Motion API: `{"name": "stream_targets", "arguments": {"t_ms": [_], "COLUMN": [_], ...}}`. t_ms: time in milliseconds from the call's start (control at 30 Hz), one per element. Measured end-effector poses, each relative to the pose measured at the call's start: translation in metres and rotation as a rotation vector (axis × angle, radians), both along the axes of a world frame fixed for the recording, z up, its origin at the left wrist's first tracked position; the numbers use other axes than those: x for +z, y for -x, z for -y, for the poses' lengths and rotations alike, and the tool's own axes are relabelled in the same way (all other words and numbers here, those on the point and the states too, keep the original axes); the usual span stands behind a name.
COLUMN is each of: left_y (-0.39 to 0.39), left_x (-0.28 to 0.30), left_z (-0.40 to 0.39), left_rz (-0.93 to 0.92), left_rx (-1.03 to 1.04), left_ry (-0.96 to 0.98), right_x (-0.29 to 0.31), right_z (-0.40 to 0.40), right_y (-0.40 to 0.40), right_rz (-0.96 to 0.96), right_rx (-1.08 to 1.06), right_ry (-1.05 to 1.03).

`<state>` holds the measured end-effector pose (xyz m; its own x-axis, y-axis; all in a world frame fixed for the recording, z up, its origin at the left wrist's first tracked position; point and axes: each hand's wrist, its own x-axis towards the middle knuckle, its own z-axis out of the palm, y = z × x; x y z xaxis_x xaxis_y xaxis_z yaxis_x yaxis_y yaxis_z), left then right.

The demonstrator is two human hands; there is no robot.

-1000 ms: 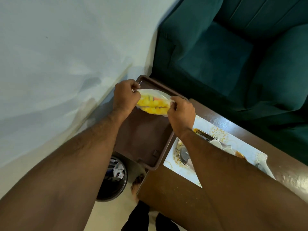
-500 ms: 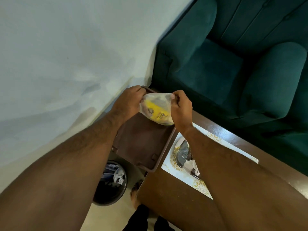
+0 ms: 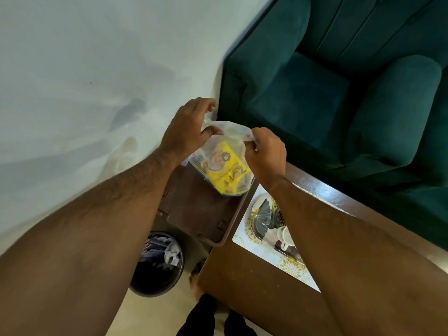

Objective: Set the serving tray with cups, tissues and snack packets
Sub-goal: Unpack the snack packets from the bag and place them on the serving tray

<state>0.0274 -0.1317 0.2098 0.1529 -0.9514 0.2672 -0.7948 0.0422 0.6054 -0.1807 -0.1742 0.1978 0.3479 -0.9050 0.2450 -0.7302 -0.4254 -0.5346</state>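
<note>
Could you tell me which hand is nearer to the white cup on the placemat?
Right. The right hand grips the bag above the cup; the left hand, gripping the bag's other side, is farther off across the tray.

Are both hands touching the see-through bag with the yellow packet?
Touching. The head view shows the left hand and right hand each pinching the clear bag's top.

A home sitting room: teal velvet armchair (image 3: 339, 105), wooden side table (image 3: 254, 287), patterned placemat (image 3: 244, 236), waste bin (image 3: 157, 265).
</note>
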Motion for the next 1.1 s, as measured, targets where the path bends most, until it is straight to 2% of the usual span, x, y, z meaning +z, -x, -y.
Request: {"name": "stream_targets", "arguments": {"t_ms": [100,300,467,567,667,833,933,1100], "left_y": [-0.005,-0.006,-0.009,-0.012,-0.015,-0.020,-0.023,-0.012], "left_x": [-0.002,-0.012,-0.017,-0.019,-0.024,-0.041,-0.049,-0.070], "left_z": [0.001,-0.006,-0.004,0.001,0.004,0.009,0.010,0.009], "left_rz": [-0.151,-0.134,-0.091,-0.166,-0.320,-0.438,-0.582,-0.813], "left_rx": [0.068,0.066,0.105,0.174,0.190,0.191,0.202,0.121], "left_ry": [-0.056,-0.182,-0.107,-0.072,-0.070,-0.107,-0.247,-0.429], "right_x": [0.005,0.009,0.010,0.011,0.015,0.029,0.035,0.016], "right_z": [0.001,0.002,0.008,0.012,0.019,0.035,0.046,0.050], "right_y": [0.002,-0.006,-0.012,-0.011,-0.010,-0.009,0.001,0.015], "right_rz": [0.051,0.142,0.170,0.244,0.324,0.604,0.713,0.895], "right_rx": [-0.035,0.009,0.009,-0.011,0.003,0.005,0.012,-0.134], "right_ry": [0.012,-0.033,-0.032,-0.025,-0.043,-0.376,-0.628,-0.938]}}
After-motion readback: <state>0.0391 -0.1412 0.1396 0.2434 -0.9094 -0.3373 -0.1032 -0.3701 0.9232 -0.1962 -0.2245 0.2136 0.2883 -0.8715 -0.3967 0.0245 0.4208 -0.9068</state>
